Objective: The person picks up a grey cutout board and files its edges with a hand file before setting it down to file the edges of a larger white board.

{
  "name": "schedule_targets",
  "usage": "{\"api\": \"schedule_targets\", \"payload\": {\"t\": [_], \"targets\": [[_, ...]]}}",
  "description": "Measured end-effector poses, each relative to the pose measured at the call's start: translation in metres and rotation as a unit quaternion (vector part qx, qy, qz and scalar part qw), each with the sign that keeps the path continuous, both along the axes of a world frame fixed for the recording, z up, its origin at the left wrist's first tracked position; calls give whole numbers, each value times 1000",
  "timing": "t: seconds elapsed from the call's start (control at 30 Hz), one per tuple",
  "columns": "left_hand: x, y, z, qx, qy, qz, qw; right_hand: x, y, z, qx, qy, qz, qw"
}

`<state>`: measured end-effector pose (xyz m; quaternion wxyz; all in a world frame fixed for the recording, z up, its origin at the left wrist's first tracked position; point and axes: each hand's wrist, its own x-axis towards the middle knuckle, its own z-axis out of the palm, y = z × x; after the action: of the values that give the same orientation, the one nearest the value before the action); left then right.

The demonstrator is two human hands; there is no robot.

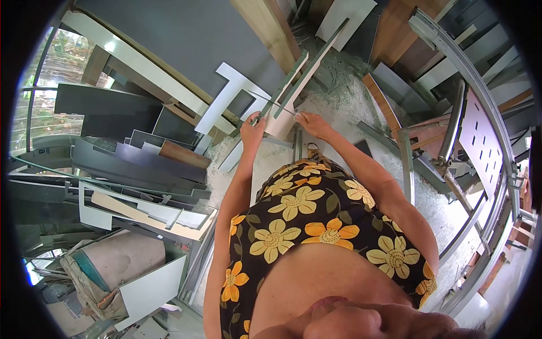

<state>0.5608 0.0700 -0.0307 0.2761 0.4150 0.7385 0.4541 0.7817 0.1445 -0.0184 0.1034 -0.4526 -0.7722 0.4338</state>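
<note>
My left hand (252, 131) is closed around the near end of a narrow strip with a dark green-grey face (285, 82), which runs up and away from me. My right hand (314, 125) is pinched on the end of a thin dark rod (274, 103). The rod slants up to the left across the strip and a second, longer dark-edged strip (322, 53) beside it. Under the strips is a pale beige board (278, 127). A white board with cut-outs (221, 90) lies just beyond my left hand. What my fingertips press on is partly hidden.
A large grey panel (169, 42) leans at the back left. Stacked dark panels (130, 164) and offcuts fill the left side. On the right stand a metal frame (468, 62) and a white slotted panel (480, 135). Dust and scraps cover the floor (344, 85).
</note>
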Motion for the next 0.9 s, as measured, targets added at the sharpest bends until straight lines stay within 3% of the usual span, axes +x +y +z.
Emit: {"api": "schedule_targets", "payload": {"t": [0.13,0.23,0.5,0.7,0.8,0.9], "targets": [[-1,4,-13,52,-130,-16,990,0,-3,11,-8,-51,-15,999],[-1,5,-17,38,-151,-4,988,-9,-5,15,9,-64,-27,998],[-5,2,-17,37,-104,-38,993,-60,18,-3,-15,-44,-15,999],[-5,4,-15,22,-134,-9,991,5,-21,13,31,-21,-18,999],[-3,4,-13,20,-151,7,988,8,-13,22,-34,-125,15,991],[-2,7,-16,31,-153,11,988,-23,5,18,85,-37,71,993]]}}
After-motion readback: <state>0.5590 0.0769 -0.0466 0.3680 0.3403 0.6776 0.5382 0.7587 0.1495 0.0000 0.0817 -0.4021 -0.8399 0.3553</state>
